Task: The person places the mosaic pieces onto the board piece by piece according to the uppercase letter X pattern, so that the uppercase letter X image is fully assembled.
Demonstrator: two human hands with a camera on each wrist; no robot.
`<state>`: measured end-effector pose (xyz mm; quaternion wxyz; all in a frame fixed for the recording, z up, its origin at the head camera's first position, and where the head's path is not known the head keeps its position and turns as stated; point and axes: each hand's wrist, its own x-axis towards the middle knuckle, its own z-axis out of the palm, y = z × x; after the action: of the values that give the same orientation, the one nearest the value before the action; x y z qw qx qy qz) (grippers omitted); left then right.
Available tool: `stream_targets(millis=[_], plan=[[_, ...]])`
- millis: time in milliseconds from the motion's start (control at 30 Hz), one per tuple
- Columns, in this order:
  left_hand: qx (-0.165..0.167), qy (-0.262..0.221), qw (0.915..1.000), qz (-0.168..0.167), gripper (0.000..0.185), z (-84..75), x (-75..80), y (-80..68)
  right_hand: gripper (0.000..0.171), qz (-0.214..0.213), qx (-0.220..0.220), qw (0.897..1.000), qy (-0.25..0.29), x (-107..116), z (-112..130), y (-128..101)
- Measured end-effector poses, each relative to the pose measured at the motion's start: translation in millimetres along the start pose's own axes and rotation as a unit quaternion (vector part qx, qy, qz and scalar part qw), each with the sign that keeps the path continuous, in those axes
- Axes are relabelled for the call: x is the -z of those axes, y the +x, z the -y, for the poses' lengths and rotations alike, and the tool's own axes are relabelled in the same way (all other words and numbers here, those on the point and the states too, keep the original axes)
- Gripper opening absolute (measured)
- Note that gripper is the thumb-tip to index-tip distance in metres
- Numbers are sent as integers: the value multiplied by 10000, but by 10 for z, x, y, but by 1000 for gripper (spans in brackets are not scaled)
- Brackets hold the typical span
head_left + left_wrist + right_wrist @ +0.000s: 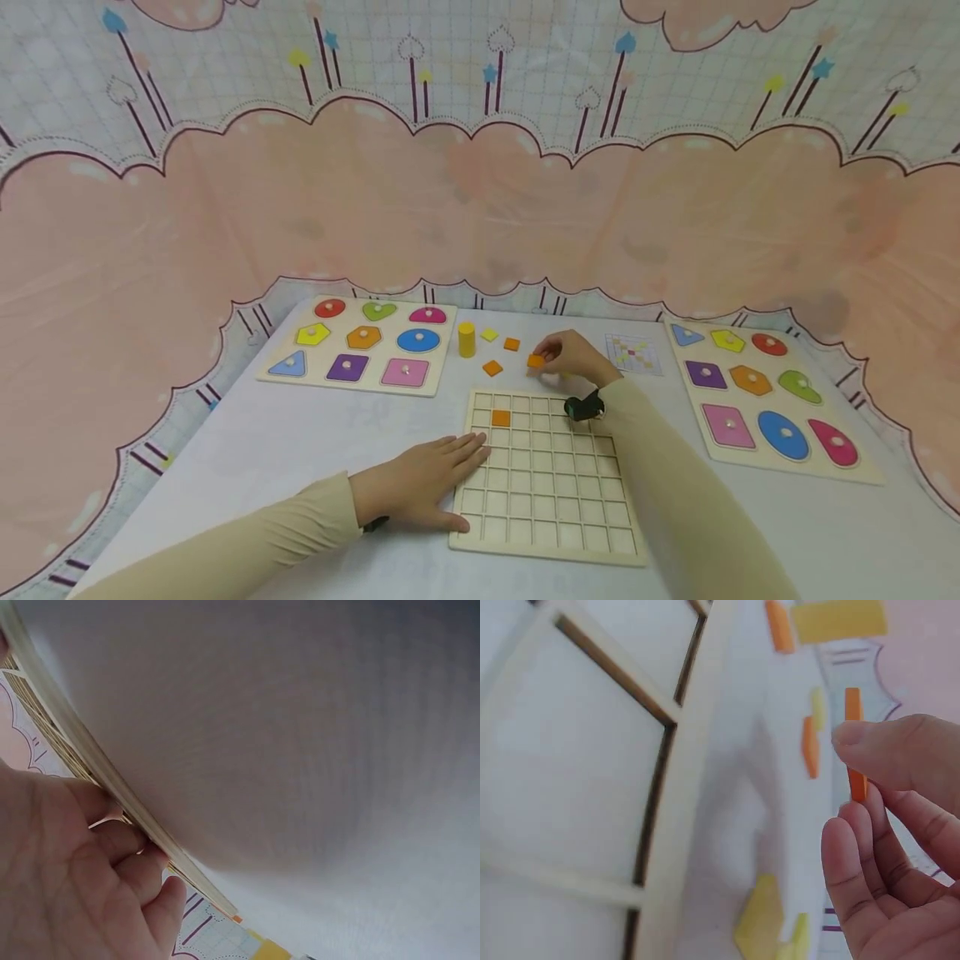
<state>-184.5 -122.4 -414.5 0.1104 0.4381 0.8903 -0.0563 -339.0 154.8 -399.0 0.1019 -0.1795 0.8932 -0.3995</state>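
The right hand (573, 354) pinches a thin orange square tile (536, 361) just above the middle of the head picture, with the thumb on one flat side and fingers on the other. The left hand (420, 483) lies low in the middle, its fingers out straight and its thumb spread wide, touching the left edge of a pale wooden grid board (545, 461). The board has many little square holes, and one orange square (501, 418) sits near its upper left corner.

Above the board lie two loose orange tiles (492, 367) and one yellow tile (489, 335), all flat and smooth. Beside them stands one round yellow stack (467, 340). More yellow pieces (761, 919) show low in the right wrist picture, blurry; I cannot tell how many. In the head picture the right hand mostly hides them.

One paper card (632, 354) with tiny coloured squares lies right of that hand, too small to make out. There are two wooden puzzle boards, a left one (396, 324) and a right one (701, 397), each with nine bright knobbed shapes.

The right sleeve (660, 467) and the black wrist camera (585, 406) cover the grid board's upper right corner. Both sleeves run off the bottom. The left wrist picture is mostly blurry white.
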Motion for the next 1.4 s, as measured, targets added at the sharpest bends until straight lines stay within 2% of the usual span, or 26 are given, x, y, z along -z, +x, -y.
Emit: stream_targets(millis=[100,167,333,733,1000,1400], plan=[[41,38,10000,15,94,10,4,0,26,4,235,9996,160,59,182,-166],[55,59,10000,22,94,20,10,-2,26,13,385,9990,215,77,202,-216],[37,50,10000,-27,93,30,11,-8,25,-9,468,9987,175,59,104,-267],[-10,7,10000,-97,94,9,-10,-2,23,269,576,9971,421,-136,196,-624],[35,-92,10000,-14,93,16,16,3,24,505,738,9954,339,-247,251,-701],[43,-129,9999,4,94,14,-14,10,22,1049,992,9893,211,-452,201,-682]])
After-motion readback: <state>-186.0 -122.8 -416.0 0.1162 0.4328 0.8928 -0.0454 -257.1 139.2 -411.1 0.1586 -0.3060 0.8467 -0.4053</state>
